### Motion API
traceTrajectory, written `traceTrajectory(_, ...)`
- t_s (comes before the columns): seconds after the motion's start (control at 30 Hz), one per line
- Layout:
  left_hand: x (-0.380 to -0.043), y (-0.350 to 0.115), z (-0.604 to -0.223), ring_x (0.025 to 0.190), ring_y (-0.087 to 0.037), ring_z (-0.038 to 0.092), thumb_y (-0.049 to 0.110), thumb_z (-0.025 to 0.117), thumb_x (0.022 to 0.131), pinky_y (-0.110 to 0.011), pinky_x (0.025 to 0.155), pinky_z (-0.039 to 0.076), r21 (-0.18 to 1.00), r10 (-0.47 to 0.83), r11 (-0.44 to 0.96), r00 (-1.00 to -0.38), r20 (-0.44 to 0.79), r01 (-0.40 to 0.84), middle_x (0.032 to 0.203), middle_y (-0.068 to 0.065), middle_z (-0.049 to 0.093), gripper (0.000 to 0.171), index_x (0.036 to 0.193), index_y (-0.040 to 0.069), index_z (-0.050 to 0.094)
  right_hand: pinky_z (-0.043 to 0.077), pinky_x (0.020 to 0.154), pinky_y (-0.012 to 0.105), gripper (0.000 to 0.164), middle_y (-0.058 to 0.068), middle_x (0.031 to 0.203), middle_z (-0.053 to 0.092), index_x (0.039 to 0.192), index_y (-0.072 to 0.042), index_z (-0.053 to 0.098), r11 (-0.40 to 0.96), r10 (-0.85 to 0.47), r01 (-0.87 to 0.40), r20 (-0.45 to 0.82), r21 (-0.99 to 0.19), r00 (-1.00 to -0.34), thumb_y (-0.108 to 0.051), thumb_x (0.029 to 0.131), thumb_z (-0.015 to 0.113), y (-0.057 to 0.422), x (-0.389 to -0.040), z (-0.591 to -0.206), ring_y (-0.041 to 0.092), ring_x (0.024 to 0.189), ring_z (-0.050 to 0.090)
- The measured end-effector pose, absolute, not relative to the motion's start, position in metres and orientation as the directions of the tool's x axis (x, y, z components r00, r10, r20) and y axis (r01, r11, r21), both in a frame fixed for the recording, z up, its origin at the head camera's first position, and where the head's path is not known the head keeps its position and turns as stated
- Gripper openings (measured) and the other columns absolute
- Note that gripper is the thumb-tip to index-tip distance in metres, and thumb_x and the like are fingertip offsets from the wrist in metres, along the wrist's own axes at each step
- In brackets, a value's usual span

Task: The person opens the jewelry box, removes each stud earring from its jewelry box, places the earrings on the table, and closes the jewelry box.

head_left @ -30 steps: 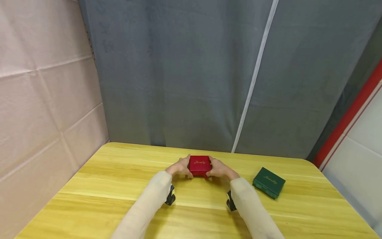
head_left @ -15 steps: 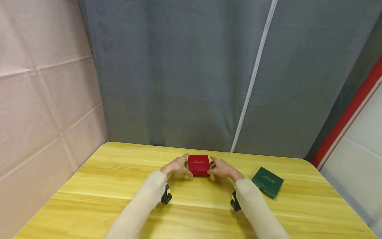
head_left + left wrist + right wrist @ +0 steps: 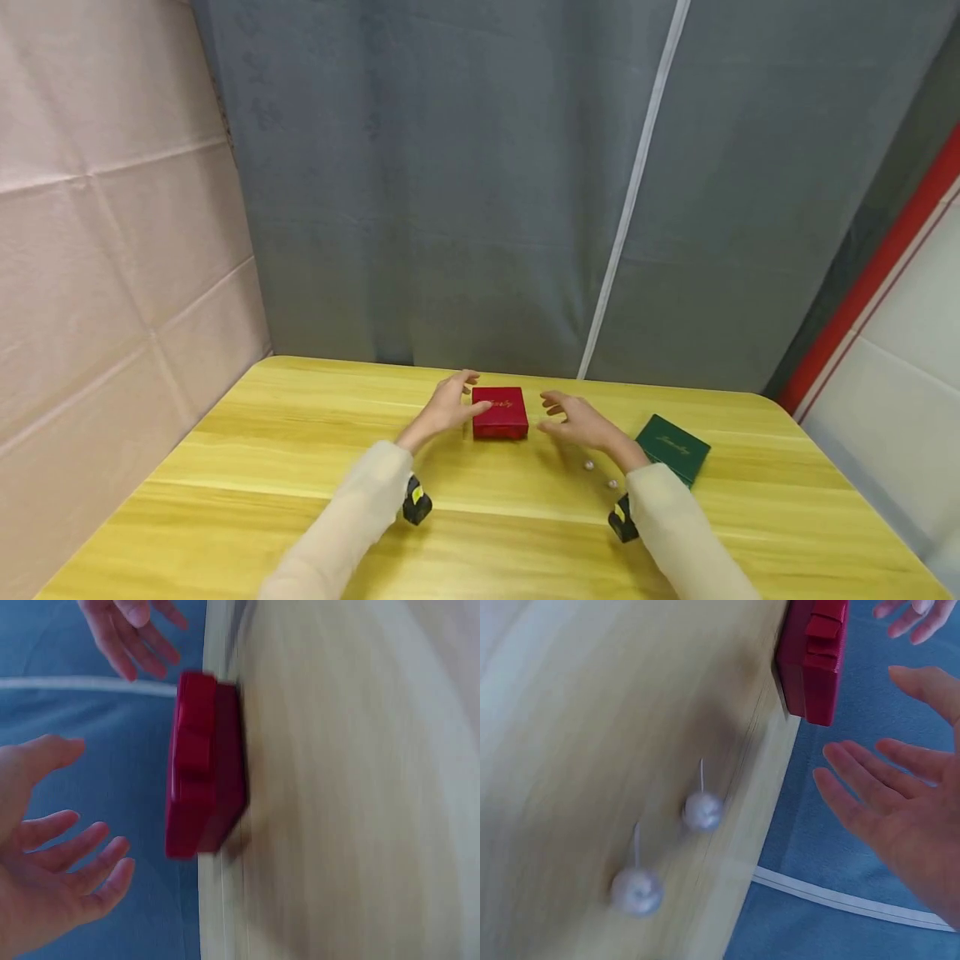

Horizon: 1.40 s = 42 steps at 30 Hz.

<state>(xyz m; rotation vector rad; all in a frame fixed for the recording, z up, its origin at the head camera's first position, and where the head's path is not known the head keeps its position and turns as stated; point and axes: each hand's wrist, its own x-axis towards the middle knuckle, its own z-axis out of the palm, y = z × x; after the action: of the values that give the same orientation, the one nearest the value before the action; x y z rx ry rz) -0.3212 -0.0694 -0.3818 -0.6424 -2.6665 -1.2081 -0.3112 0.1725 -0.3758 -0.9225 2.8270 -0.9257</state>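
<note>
A red jewelry box (image 3: 502,425), lid closed and marked with gold script, sits on the table towards the back. Its front ribbon bow (image 3: 193,750) shows in the left wrist view. My left hand (image 3: 444,408) hovers at the box's left side, fingers spread, its thumb overlapping the lid in the head view. To the right of the box and apart from it, my right hand (image 3: 585,423) is held with loosely bent, empty fingers. Two pearl stud earrings (image 3: 703,811) lie on the wood near my right wrist, their thin posts sticking up.
A green jewelry box (image 3: 681,446) with gold script lies angled at the right, partly behind my right sleeve (image 3: 678,517). The wooden table (image 3: 240,467) ends at a grey curtain (image 3: 465,208) behind. Pale cloth (image 3: 112,250) hangs at the left.
Both hands have let go of the red box's sides. The left has risen over its left edge; the right has drawn away rightwards, and the two pearl earrings now show.
</note>
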Motion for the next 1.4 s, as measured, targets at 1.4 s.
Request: traceTrajectory(1.4, -0.306, 0.063, -0.406, 0.091, -0.019, 0.056, 0.022, 0.061, 0.084, -0.023, 0.078, 0.046, 0.759, 0.490, 0.407, -0.823, 0.288, 0.508, 0.101, -0.010, 0.060, 0.039, 0.113, -0.003, 0.052, 0.048, 0.073, 0.042, 0.043, 0.025, 0.109, 0.055, 0.118, 0.010, 0.047, 0.776, -0.263, -0.417, 0.359, -0.473, -0.896, -0.015, 0.086, 0.058, 0.315, -0.237, -0.387, 0.037, 0.095, 0.054)
